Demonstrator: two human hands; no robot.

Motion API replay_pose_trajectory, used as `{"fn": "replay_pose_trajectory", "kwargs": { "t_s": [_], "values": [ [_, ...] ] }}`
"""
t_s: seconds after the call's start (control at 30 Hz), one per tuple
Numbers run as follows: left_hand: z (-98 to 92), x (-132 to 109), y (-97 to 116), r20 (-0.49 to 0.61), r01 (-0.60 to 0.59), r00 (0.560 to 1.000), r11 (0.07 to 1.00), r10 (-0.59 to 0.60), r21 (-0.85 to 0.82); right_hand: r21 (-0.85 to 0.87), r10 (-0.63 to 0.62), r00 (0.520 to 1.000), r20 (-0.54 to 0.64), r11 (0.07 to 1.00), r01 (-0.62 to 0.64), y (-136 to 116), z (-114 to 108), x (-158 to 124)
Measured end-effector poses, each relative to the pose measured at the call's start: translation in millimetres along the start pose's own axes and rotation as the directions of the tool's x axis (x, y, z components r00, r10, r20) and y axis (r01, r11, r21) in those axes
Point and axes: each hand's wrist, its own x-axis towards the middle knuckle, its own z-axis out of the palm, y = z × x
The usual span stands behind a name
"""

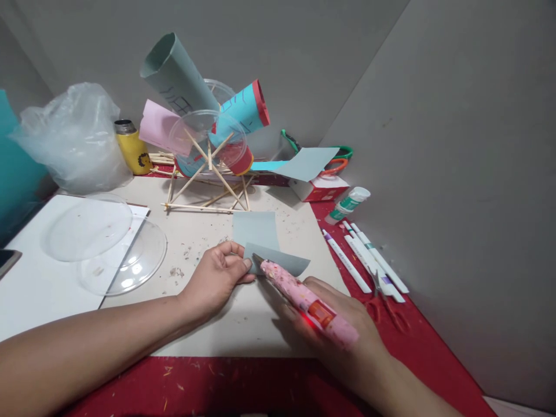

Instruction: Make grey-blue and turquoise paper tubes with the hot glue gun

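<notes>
My left hand (pixel 217 277) pinches the edge of a folded grey-blue sheet of paper (pixel 260 237) that lies on the beige board (pixel 243 318). In my right hand (pixel 343 333) I grip a pink patterned glue gun (pixel 304 298) with a red light on it. Its tip touches the paper's folded flap just beside my left fingertips. Behind the paper stands a model made of wooden sticks (pixel 208 185), clear plastic lids and rolled paper tubes (pixel 178 75).
Two clear plastic lids (pixel 108 243) rest on a white sheet at the left. A crumpled plastic bag (pixel 73 139) and a yellow bottle (pixel 130 147) stand at the back left. White pens (pixel 369 260), a glue bottle (pixel 347 204), scissors (pixel 334 162) and a small red box (pixel 324 188) lie at the right by the grey wall.
</notes>
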Motion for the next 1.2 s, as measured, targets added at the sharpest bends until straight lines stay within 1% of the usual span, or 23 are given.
{"fn": "replay_pose_trajectory", "kwargs": {
  "t_s": [0.17,0.47,0.63,0.8,0.97,1.07,1.2],
  "values": [
    [-0.2,0.5,-2.5,0.017,-0.002,1.0,1.0,0.002,0.002,-0.044,-0.037,0.999,-0.014,0.998,0.036,0.2,4.5,2.7],
    [-1.3,2.1,-6.8,0.042,-0.009,0.999,1.0,0.009,0.012,-0.1,-0.059,0.997,-0.054,0.994,0.054,3.3,12.0,2.2],
    [-1.4,2.7,-7.1,0.036,-0.01,0.999,0.999,0.009,0.036,-0.116,-0.068,0.996,-0.054,0.991,0.061,3.9,11.4,2.9],
    [-1.3,1.9,-6.2,0.035,-0.006,0.999,0.999,0.005,0.035,-0.162,-0.057,0.998,-0.021,0.985,0.053,5.6,10.7,-0.7],
    [-0.2,1.6,-4.4,0.015,-0.001,1.0,1.0,0.001,0.031,-0.192,-0.046,0.998,-0.034,0.981,0.038,5.0,8.9,-1.0],
    [-0.4,1.8,-3.8,0.002,0.003,1.0,0.999,-0.003,0.044,-0.225,-0.076,0.996,-0.044,0.972,0.064,4.8,6.7,-0.7],
    [-1.8,1.9,-3.4,-0.007,0.004,1.0,1.0,-0.003,0.031,-0.238,-0.089,0.996,-0.011,0.968,0.084,5.6,4.5,-2.7]
  ]
}}
